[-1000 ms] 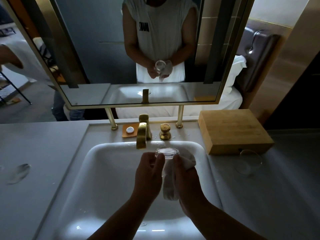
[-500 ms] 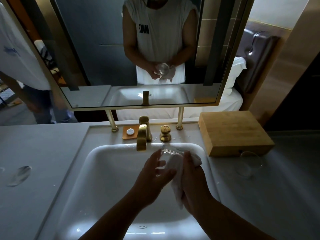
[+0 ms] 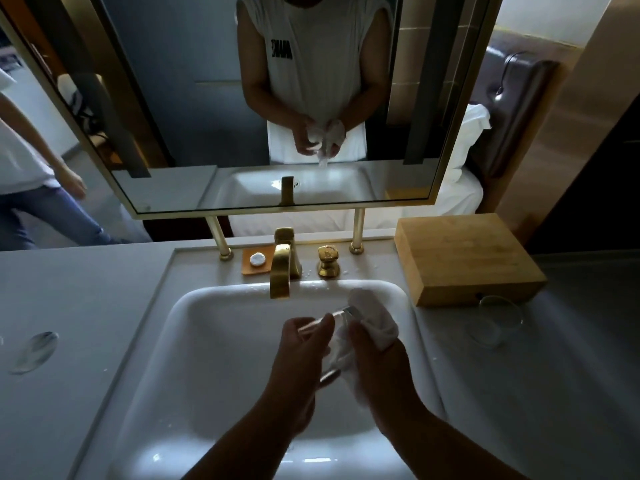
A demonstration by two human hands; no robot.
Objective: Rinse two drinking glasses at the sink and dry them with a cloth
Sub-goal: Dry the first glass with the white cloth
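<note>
Over the white sink (image 3: pixel 180 327) our left hand (image 3: pixel 299 355) grips a clear drinking glass (image 3: pixel 341 315), our right hand (image 3: pixel 377 362) clutches the white cloth (image 3: pixel 372 315) drying it, and a second clear glass (image 3: pixel 498 320) waits far right.

Glass (image 3: pixel 498 320) right of sink (image 3: pixel 221 306) (before box (image 3: pixel 464 258))

The scene is dim, with the counter (image 3: pixel 69 306) in grey shadow. Soft glare pools on the near floor of the sink (image 3: pixel 214 341), while wide-angle distortion bends the mirror (image 3: pixel 438 174) frame at the edges.
</note>
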